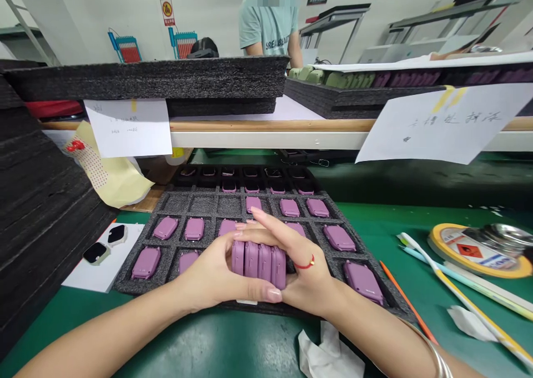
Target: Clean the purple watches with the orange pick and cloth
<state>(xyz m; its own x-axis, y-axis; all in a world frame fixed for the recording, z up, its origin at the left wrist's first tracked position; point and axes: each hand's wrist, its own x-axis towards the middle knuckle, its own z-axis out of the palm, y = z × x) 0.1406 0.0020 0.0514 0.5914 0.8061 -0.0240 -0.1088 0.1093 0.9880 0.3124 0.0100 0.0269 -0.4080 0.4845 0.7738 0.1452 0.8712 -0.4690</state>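
Observation:
Between my hands is a row of several purple watch cases (259,262), standing on edge side by side. My left hand (222,270) is wrapped round them, its thumb along the near side and its fingers behind. At the row's right end, my right hand (306,267) presses in, with its fingers arched over the top. The cases are above the near part of a black foam tray (166,203). More purple cases, such as one at the left (146,262) and one at the right (363,281), lie singly in its pockets. My hands hide some of the middle pockets.
Two watches (95,253) lie on white paper at the left, by stacked black foam (41,228). On the right are a yellow-rimmed round container (478,250), an orange stick (408,300) and crumpled tissue (328,353). A shelf edge (266,139) crosses ahead; a person (270,25) is beyond.

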